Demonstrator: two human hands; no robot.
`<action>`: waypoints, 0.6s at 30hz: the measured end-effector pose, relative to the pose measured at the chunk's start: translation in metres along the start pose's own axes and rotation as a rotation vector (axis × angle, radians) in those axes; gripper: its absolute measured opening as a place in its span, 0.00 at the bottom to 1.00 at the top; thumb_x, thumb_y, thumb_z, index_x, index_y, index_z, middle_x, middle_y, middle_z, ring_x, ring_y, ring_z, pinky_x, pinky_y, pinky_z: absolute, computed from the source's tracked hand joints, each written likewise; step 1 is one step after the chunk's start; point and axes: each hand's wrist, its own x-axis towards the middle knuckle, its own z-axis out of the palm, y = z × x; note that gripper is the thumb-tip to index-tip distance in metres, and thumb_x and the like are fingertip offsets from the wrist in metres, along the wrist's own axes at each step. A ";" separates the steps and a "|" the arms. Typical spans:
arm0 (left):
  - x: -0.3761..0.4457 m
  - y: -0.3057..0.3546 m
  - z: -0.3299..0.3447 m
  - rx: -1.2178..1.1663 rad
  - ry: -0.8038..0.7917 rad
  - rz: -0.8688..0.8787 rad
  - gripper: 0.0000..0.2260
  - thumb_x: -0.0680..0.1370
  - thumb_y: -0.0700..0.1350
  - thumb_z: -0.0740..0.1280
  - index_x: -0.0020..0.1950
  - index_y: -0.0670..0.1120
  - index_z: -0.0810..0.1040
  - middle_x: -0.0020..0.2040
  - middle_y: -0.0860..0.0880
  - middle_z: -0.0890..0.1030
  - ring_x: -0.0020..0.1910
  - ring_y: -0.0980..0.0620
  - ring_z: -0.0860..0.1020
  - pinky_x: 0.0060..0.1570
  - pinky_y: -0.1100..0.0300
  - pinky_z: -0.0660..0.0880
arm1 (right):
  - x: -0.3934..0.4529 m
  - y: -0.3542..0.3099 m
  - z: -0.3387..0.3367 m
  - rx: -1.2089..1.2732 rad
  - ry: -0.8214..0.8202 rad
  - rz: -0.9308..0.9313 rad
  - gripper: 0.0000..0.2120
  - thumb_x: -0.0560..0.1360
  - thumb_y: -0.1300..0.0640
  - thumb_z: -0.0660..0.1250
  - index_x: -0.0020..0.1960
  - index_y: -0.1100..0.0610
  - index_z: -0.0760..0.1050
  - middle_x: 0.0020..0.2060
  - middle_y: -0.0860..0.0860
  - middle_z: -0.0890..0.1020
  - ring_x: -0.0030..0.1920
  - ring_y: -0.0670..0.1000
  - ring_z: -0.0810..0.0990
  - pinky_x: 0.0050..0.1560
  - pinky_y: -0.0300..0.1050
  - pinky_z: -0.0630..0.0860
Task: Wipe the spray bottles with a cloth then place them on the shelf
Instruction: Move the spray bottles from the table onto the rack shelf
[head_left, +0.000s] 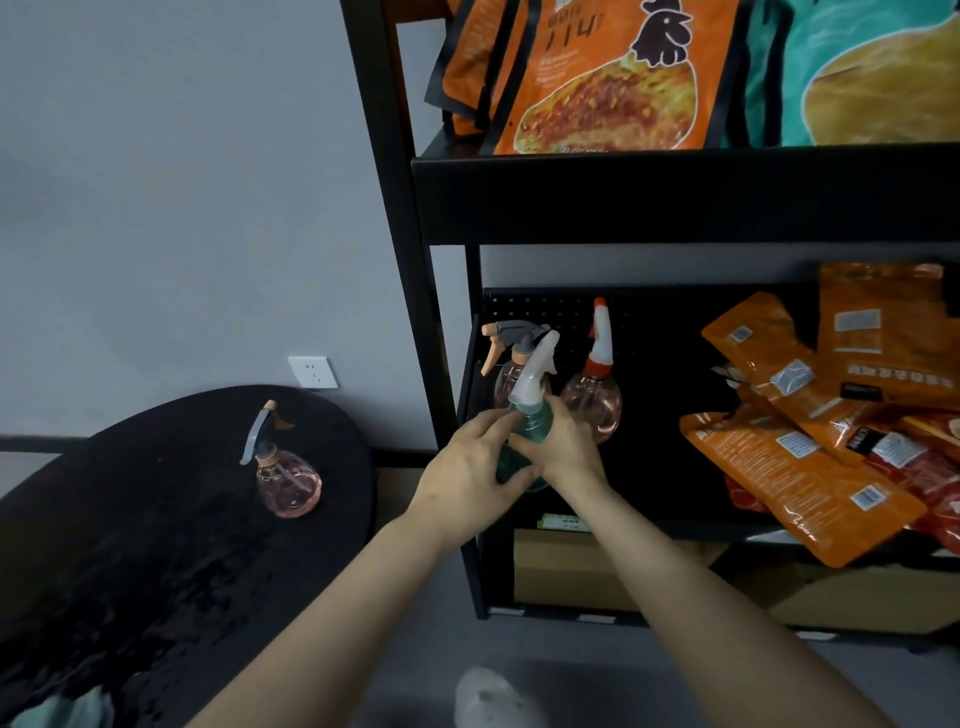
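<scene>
No wording legible anywhere. On the large orange packet (608, 78) at the upper shelf's front edge: a black rooster emblem and a few bold dark strokes beside it, too blurred to read. On the orange packets (810, 415) heaped at the lower shelf's right end: white barcode stickers and small dark labels, print too small to make out. On the teal packet (872, 73), upper right: no readable print.
</scene>
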 end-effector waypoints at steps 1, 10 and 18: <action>-0.001 0.000 -0.001 -0.002 -0.001 0.005 0.28 0.76 0.52 0.67 0.73 0.48 0.64 0.71 0.52 0.67 0.69 0.54 0.67 0.61 0.66 0.66 | 0.001 0.001 0.001 0.001 0.000 0.004 0.24 0.69 0.51 0.74 0.62 0.53 0.71 0.51 0.50 0.81 0.51 0.52 0.80 0.42 0.42 0.74; -0.021 -0.004 -0.026 0.005 -0.034 0.044 0.27 0.76 0.55 0.66 0.74 0.52 0.63 0.71 0.54 0.67 0.66 0.56 0.69 0.56 0.71 0.64 | -0.023 -0.004 -0.011 -0.027 0.039 -0.074 0.35 0.70 0.50 0.73 0.72 0.53 0.60 0.67 0.52 0.71 0.65 0.53 0.71 0.56 0.47 0.73; -0.062 -0.033 -0.056 0.086 -0.055 0.002 0.27 0.77 0.57 0.63 0.74 0.52 0.62 0.71 0.54 0.68 0.69 0.56 0.66 0.64 0.66 0.61 | -0.098 -0.020 -0.013 -0.124 -0.031 -0.255 0.31 0.73 0.46 0.69 0.72 0.51 0.62 0.69 0.47 0.68 0.67 0.49 0.69 0.62 0.44 0.71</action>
